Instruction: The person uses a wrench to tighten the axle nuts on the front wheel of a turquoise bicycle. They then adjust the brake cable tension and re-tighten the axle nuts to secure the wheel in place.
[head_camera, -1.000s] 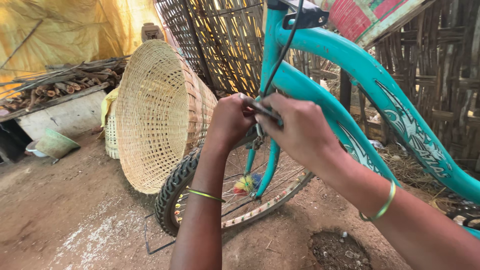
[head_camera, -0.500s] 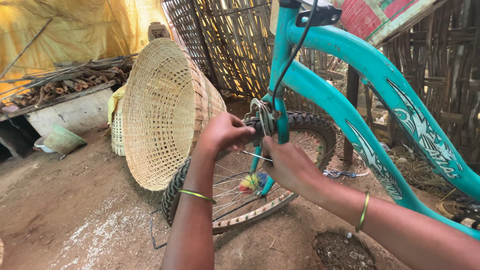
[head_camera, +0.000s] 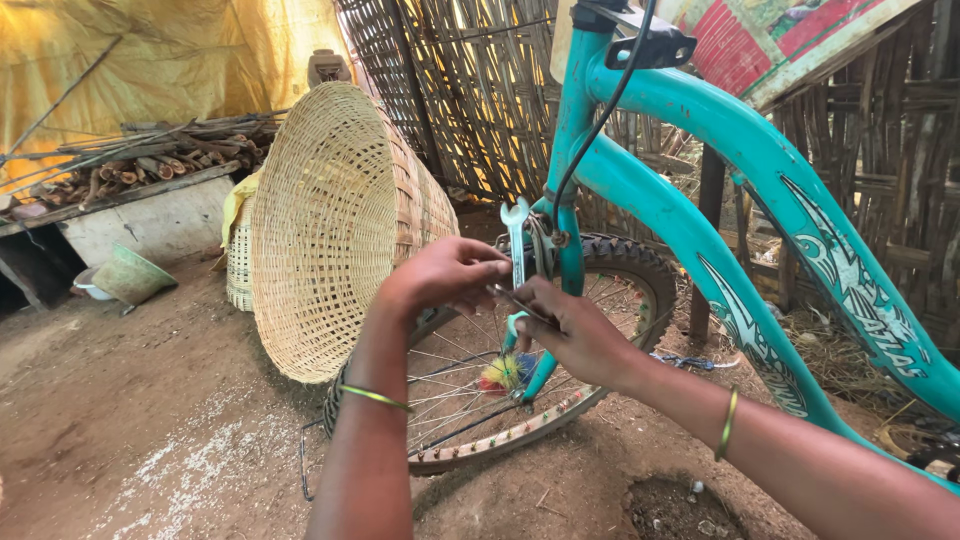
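Your left hand (head_camera: 450, 275) grips the silver open-ended metal spanner (head_camera: 516, 245), upright at the teal steel bicycle fork (head_camera: 570, 250). Right hand (head_camera: 570, 330) pinches a thin metal part just below; big woven cane basket (head_camera: 330, 230) sits left, near the spoked front wheel (head_camera: 520, 400).

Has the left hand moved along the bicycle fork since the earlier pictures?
Yes. The left hand now sits lower on the teal fork, nearer the front wheel, beside the spanner.
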